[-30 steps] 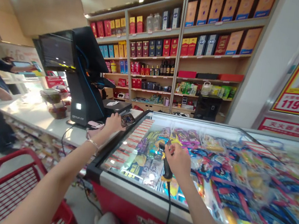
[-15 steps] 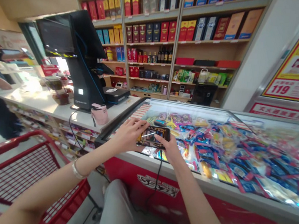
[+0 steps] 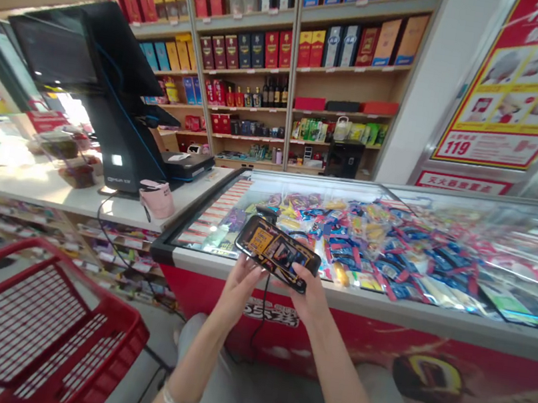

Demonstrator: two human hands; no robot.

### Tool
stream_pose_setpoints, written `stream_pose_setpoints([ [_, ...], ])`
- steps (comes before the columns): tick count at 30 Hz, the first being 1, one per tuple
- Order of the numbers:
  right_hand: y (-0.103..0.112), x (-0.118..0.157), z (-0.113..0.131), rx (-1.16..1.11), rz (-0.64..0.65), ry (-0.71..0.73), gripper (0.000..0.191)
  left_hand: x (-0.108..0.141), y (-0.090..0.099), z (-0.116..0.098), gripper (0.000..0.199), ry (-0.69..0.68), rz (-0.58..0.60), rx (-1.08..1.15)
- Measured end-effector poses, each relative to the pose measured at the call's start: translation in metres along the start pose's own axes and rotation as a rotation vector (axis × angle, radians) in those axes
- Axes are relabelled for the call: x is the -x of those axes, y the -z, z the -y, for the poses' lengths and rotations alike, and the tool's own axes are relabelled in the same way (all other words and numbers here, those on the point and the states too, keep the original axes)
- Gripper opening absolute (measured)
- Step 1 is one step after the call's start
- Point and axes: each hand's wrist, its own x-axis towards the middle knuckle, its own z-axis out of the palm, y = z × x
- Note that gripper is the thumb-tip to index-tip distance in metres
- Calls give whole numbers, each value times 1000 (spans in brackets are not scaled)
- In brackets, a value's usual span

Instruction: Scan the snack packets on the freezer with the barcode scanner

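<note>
A black smartphone point(image 3: 267, 247) is held sideways and tilted over the near edge of a chest freezer point(image 3: 219, 263), its lit screen showing yellow and dark panels. My right hand point(image 3: 308, 296) grips the phone's right end, thumb over the screen and fingers hidden underneath. At the lower left edge of the phone, my left hand point(image 3: 240, 283) has its fingers curled against it, partly beneath. Under the freezer's glass lie many blue, pink and yellow ice-cream packets point(image 3: 395, 237).
To the left stands a red shopping cart point(image 3: 28, 327), beside a white counter point(image 3: 116, 206) bearing a black checkout terminal point(image 3: 111, 104) and a pink pouch point(image 3: 157, 198). Shelves point(image 3: 293, 70) of boxed goods rise behind. A dark cable point(image 3: 257, 328) hangs down the freezer's front.
My left hand has come off the phone's upper left side to its lower edge. The phone has tilted, left end up, and my view has swung right.
</note>
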Motion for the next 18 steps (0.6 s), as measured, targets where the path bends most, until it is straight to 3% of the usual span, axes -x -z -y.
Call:
stream_pose_setpoints([
  [3,2,20,-14,-29,-53,32,64,20,-25,24,56,107,-169,209],
  [6,6,39,-30,-37,-103,74,69,28,-39,34,48,124,-322,147],
  [10,16,61,-45,-45,-130,101,67,33,-42,31,50,166,-325,168],
  [14,28,82,-43,14,-12,-2,53,38,-43,18,56,342,-372,421],
  [18,32,99,-36,83,-26,-127,75,42,-46,7,55,431,-313,477],
])
